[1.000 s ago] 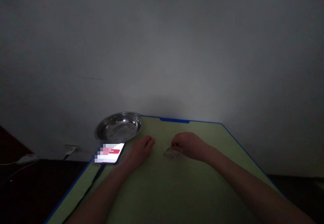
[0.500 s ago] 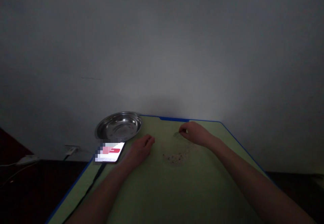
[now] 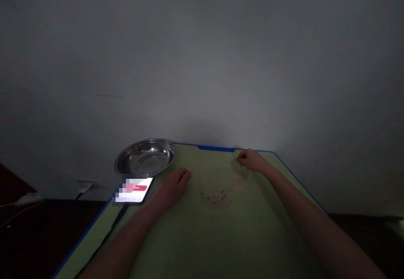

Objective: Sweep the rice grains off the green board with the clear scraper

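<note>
On the green table top [image 3: 202, 237], a patch of pale grains with dark specks [image 3: 219, 197] is spread between my hands and curves up to the right. My right hand [image 3: 252, 160] is at the far right of the table, its fingers pinched on a thin see-through piece [image 3: 239, 166] that looks like clear plastic. This piece hangs over the upper end of the grains; dim light blurs its shape. My left hand [image 3: 176, 181] rests on the table left of the grains, fingers curled together, with nothing visible in them.
A shiny steel basin [image 3: 148, 157] stands at the back left. In front of it lies a lit phone [image 3: 135, 190] with a dark cable [image 3: 115, 224] running toward me. A grey wall [image 3: 202, 60] rises behind the table, with a wall socket [image 3: 85, 186] at left.
My right hand has moved right and slightly away with the see-through piece. More pale grains show at the patch's upper right. My left hand stays nearly in place.
</note>
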`<action>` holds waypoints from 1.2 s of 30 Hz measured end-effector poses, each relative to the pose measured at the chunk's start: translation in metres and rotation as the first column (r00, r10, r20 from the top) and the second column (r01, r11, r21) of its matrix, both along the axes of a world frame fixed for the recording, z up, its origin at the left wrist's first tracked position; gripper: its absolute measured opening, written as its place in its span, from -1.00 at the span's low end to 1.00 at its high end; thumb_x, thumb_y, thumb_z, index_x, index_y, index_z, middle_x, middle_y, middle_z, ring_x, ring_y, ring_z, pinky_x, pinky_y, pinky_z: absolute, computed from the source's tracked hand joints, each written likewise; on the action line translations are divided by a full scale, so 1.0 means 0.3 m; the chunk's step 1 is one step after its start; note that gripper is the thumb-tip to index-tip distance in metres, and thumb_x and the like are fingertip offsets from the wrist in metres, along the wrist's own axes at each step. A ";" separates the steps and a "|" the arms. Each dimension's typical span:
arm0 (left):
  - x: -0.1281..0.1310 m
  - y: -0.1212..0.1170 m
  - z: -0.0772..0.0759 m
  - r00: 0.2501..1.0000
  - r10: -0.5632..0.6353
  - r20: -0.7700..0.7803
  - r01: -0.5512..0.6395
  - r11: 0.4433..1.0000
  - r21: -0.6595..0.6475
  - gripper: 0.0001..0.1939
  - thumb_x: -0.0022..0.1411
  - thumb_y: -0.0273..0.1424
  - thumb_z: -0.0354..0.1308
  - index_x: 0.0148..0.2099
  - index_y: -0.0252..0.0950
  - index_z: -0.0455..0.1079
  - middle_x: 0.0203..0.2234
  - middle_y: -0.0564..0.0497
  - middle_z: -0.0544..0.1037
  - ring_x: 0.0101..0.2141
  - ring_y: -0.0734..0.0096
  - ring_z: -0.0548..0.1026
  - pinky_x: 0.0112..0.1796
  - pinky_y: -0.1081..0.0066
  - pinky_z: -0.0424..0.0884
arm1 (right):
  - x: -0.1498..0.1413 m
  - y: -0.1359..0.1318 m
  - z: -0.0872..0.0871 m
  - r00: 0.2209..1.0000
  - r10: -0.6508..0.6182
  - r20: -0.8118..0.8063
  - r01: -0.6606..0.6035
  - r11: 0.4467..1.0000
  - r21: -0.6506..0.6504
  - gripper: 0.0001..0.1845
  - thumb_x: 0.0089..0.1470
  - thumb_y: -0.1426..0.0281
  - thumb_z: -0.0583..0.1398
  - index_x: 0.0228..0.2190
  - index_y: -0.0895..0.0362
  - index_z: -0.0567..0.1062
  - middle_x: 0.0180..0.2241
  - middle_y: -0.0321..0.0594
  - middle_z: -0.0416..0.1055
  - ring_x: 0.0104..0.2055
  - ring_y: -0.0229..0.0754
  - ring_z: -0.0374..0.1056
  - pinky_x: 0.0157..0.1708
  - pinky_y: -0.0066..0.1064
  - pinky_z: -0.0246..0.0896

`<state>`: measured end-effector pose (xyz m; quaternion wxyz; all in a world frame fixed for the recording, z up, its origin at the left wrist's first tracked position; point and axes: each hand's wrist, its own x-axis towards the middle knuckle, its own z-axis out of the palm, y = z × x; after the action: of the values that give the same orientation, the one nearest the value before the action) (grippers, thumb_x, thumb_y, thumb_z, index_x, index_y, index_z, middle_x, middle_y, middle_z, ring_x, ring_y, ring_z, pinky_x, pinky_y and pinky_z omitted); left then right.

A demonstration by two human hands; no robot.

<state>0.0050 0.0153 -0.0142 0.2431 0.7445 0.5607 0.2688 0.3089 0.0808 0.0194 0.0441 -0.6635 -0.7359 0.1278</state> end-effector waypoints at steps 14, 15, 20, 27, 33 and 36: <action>0.004 -0.005 0.014 1.000 0.003 -0.018 -0.003 1.000 -0.022 -0.66 0.25 -0.16 -0.18 -0.44 -0.22 0.23 -0.58 0.10 0.35 -0.46 0.36 0.37 -0.42 0.41 0.17 | -0.025 -0.019 -0.045 0.999 -0.021 -0.038 0.020 1.000 -0.023 -0.70 0.20 0.30 0.15 -0.05 0.14 0.41 -0.03 -0.12 0.37 -0.12 -0.11 0.38 -0.17 -0.17 0.34; 0.003 -0.004 0.012 1.000 0.001 -0.020 -0.001 1.000 -0.023 -0.66 0.25 -0.16 -0.19 -0.43 -0.22 0.24 -0.57 0.10 0.35 -0.46 0.36 0.37 -0.43 0.41 0.17 | -0.037 -0.017 -0.042 0.999 -0.002 -0.039 0.001 1.000 -0.022 -0.70 0.20 0.30 0.15 -0.05 0.14 0.41 -0.03 -0.12 0.37 -0.12 -0.11 0.38 -0.17 -0.17 0.34; 0.000 0.000 0.002 1.000 0.005 -0.022 -0.005 0.999 -0.032 -0.66 0.27 -0.16 -0.18 -0.41 -0.22 0.26 -0.56 0.10 0.37 -0.45 0.35 0.39 -0.41 0.40 0.19 | -0.121 -0.015 -0.022 0.992 0.124 -0.033 -0.125 0.992 -0.016 -0.71 0.20 0.30 0.15 -0.06 0.13 0.42 -0.04 -0.13 0.38 -0.12 -0.12 0.38 -0.16 -0.18 0.34; 0.002 -0.005 0.012 1.000 0.006 -0.025 -0.007 0.999 -0.034 -0.66 0.27 -0.17 -0.18 -0.40 -0.22 0.28 -0.59 0.10 0.36 -0.45 0.34 0.39 -0.43 0.41 0.19 | -0.250 -0.083 0.025 0.929 0.370 -0.024 -0.370 0.929 0.022 -0.81 0.18 0.33 0.16 -0.21 0.16 0.50 -0.19 -0.17 0.48 -0.21 -0.18 0.40 -0.18 -0.24 0.30; 0.005 -0.002 0.004 1.000 -0.001 -0.003 0.001 1.000 -0.012 -0.66 0.27 -0.16 -0.16 -0.45 -0.22 0.24 -0.61 0.12 0.34 -0.49 0.36 0.36 -0.45 0.42 0.16 | -0.291 -0.235 0.058 0.860 0.510 -0.006 -0.507 0.857 0.094 -0.81 0.10 0.44 0.17 -0.29 0.08 0.60 -0.29 -0.17 0.54 -0.24 -0.16 0.41 -0.26 -0.40 0.17; 0.008 -0.002 0.006 1.000 0.007 -0.007 -0.007 1.000 -0.006 -0.67 0.26 -0.18 -0.16 -0.45 -0.23 0.24 -0.61 0.11 0.33 -0.49 0.37 0.35 -0.44 0.41 0.16 | -0.276 -0.324 0.069 0.834 0.552 -0.001 -0.550 0.830 0.091 -0.82 0.11 0.44 0.17 -0.32 0.08 0.60 -0.32 -0.19 0.52 -0.30 -0.20 0.40 -0.32 -0.44 0.13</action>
<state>0.0075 0.0146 -0.0124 0.2425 0.7426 0.5652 0.2651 0.2262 -0.0166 0.0402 0.0444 -0.4191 -0.9000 0.1117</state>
